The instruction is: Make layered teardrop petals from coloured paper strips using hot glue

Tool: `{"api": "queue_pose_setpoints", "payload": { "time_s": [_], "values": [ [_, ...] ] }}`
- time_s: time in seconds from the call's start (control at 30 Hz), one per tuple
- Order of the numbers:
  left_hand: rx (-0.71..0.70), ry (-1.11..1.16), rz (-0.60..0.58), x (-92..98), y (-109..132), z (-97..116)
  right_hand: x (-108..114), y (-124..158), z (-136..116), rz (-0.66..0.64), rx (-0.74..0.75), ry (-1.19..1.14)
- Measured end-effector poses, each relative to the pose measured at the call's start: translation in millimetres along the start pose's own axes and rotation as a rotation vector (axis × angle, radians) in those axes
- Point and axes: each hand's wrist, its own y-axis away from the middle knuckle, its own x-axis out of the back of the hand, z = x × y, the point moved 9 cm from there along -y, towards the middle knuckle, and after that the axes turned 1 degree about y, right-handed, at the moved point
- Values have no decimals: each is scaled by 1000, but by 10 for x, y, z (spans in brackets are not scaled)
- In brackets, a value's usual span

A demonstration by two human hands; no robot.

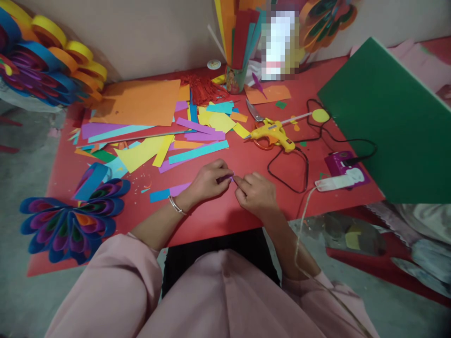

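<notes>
Over the front of the red table, my left hand and my right hand meet with fingertips pinched together. Between them shows a bit of a purple paper strip; the fingers cover most of it. Beside my left wrist lie a blue paper strip and another purple strip, partly under the forearm. A cyan paper strip rests just beyond my left hand. Past my right hand, a yellow glue gun lies on its side with its nozzle to the left.
Scissors lie behind the glue gun. Its black cord loops toward a purple power socket with a white plug. A green board leans at right. At left sits a quilled paper flower; orange sheets lie behind.
</notes>
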Motion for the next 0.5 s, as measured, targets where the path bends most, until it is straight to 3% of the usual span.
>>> {"api": "queue_pose_setpoints", "payload": {
  "time_s": [0.17,0.5],
  "values": [
    [-17,-9,12,-4,9,0,-36,7,-6,-18,15,30],
    [-3,-14,-1,-17,9,-23,11,27,-24,70,41,37]
  ]
}}
